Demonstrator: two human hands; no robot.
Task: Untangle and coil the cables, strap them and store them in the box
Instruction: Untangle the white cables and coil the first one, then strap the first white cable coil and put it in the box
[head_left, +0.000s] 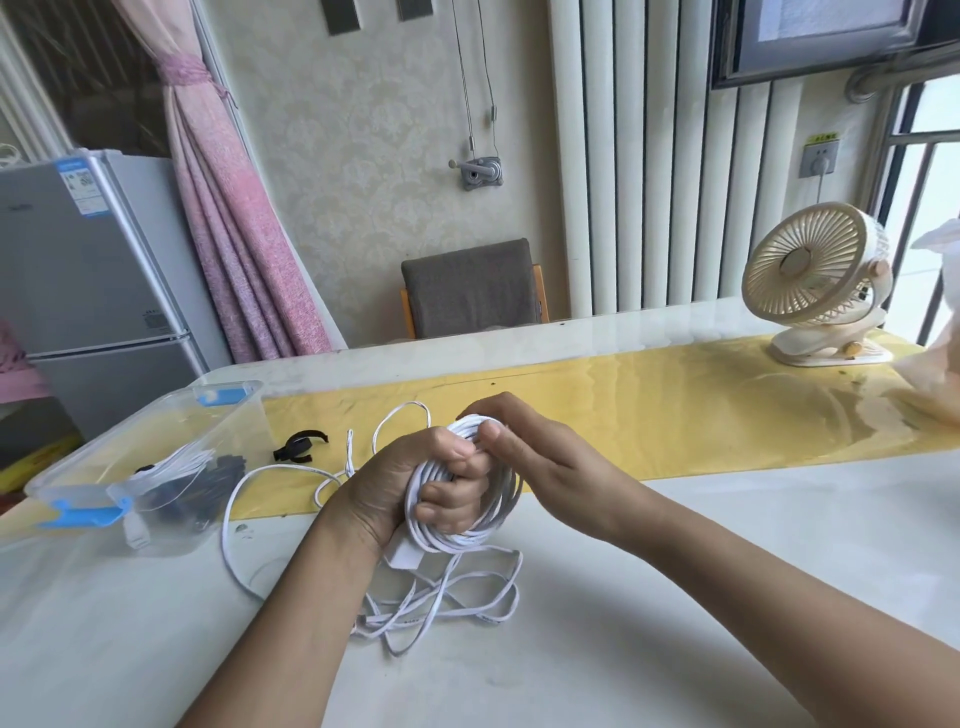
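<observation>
Pale worktop (675, 545) with a yellow runner across it, a cream fan (810, 270) at the far end and a grey fridge (93, 260) off to the side. At the near edge the left hand (384, 488) has its fingers curled through a white cable coil (457, 543). The right hand (524, 452) pinches the top turn between thumb and fingertips.

The rest of that cable lies in a crossed heap (447, 597) just below. I'd worry that a hard pull could cinch those loops into a knot. The black strap (300, 446) sits apart, near the clear box (156, 410), so reaching for it means letting go with one hand, and the coil may spring open.

The fridge sticker (83, 187), the tag above the wall socket (820, 158) and the print along the cable are all too small to read.
</observation>
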